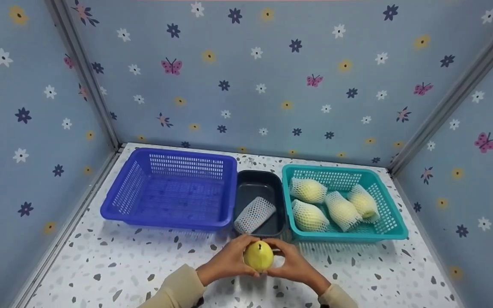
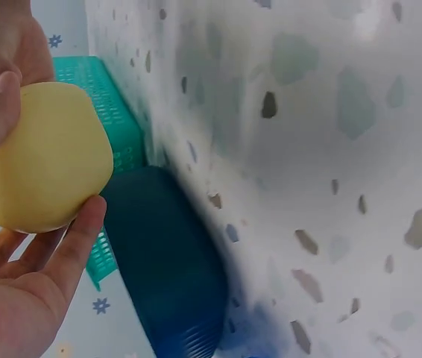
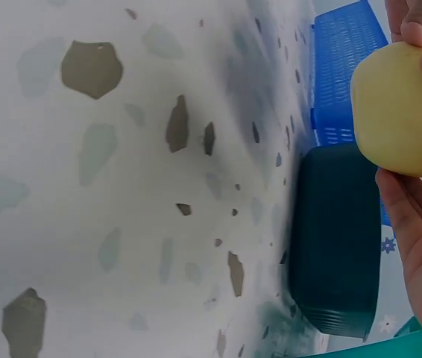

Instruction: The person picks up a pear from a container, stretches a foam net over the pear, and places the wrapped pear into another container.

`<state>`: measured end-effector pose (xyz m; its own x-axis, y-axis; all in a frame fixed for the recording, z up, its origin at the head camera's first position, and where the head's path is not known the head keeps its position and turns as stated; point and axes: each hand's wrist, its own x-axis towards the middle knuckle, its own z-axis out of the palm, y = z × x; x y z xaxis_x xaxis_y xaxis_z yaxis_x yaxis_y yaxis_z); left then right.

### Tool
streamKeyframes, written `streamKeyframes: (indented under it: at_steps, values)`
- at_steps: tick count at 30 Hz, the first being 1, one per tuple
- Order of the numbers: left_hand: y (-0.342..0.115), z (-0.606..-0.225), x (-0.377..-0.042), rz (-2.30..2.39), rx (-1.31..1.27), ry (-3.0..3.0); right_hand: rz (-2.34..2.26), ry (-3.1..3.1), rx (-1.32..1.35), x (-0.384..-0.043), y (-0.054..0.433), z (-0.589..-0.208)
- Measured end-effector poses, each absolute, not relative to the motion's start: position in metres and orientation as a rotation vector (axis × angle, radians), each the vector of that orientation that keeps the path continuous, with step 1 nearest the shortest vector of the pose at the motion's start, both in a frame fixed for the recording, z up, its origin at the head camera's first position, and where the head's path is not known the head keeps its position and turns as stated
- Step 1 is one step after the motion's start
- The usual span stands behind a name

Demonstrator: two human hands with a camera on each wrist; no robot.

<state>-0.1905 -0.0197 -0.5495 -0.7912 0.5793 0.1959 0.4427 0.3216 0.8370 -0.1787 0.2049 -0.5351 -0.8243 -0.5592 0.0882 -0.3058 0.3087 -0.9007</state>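
Observation:
A yellow pear (image 1: 259, 256) with a short dark stem is held between both hands in front of the dark tray. My left hand (image 1: 228, 260) grips its left side, with the thumb near the lower edge. On the other side my right hand (image 1: 292, 263) grips it with thumb and fingers. In the left wrist view the pear (image 2: 47, 158) appears bare, raised above the table. A white foam net sleeve (image 1: 255, 214) lies in the black tray (image 1: 279, 194) just beyond the hands.
To the left stands a blue-purple basket (image 1: 178, 222) with nothing in it. A teal basket (image 1: 349, 236) on the right holds several pears in foam nets, such as one pear (image 1: 310, 216) at its front left. Patterned panels (image 1: 246, 85) enclose the speckled table (image 1: 156, 252).

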Motion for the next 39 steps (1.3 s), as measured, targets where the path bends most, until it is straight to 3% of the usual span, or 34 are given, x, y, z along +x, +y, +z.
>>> streamKeyframes:
  at_steps: [6,16,29,39]
  values:
    - [-0.019,-0.564,-0.19,1.451,0.924,2.456,-1.483,2.341,-0.806,-0.188,0.209,-0.571]
    - [-0.018,-0.583,-0.188,1.424,0.864,2.487,-1.429,2.326,-0.787,-0.19,0.206,-0.588]
    - [-0.02,-0.589,-0.185,1.444,0.884,2.479,-1.437,2.285,-0.713,-0.19,0.205,-0.592]
    - [-0.018,-0.591,-0.183,1.375,0.901,2.538,-1.309,2.277,-0.899,-0.2,0.212,-0.567]
